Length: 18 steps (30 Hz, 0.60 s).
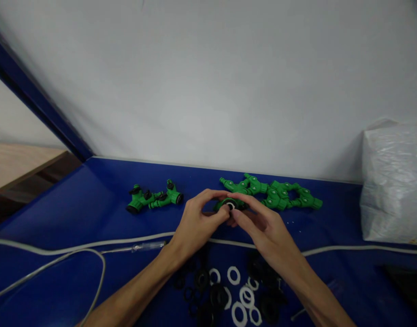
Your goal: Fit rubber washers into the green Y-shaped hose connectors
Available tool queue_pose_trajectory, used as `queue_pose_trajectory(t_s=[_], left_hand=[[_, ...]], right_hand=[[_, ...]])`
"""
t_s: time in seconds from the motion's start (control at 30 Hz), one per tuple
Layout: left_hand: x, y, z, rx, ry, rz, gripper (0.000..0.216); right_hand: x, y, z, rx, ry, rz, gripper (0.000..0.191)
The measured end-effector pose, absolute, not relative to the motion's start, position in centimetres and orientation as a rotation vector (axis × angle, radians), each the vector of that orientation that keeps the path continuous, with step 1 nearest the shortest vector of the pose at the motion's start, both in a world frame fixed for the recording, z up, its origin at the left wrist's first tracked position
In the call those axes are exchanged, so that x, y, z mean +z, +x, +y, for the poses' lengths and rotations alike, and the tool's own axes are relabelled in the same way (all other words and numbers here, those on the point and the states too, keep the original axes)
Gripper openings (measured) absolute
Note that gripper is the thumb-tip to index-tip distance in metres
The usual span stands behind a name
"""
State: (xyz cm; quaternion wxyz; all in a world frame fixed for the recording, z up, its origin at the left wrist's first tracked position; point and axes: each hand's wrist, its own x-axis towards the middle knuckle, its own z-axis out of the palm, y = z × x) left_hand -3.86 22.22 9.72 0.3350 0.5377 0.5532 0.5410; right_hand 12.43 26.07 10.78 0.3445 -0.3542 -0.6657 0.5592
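Note:
Both my hands meet over the blue table (92, 218), pinching one green plastic connector (228, 204) with a white ring at its mouth. My left hand (198, 222) curls round its left side, fingers closed on it. My right hand (259, 222) grips it from the right, thumb and fingers pressed to it. Behind my hands lies a cluster of several green connectors (279, 193). Two more green connectors with black valves (154, 199) lie to the left.
White rings (240, 295) and black rings (208, 290) are scattered on the table close to me, between my forearms. A white cable (75, 250) runs across the table. A crinkled plastic bag (394, 181) stands at the right. A white wall rises behind the table.

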Motion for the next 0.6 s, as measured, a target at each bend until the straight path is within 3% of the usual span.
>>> queue_pose_trajectory(t_s=[0.6], left_hand=[[9.49,-4.56,22.67,1.432,1.356,1.315,0.026]], right_hand=[[11.54,13.1,26.5,1.584,-0.861,-1.655,0.035]])
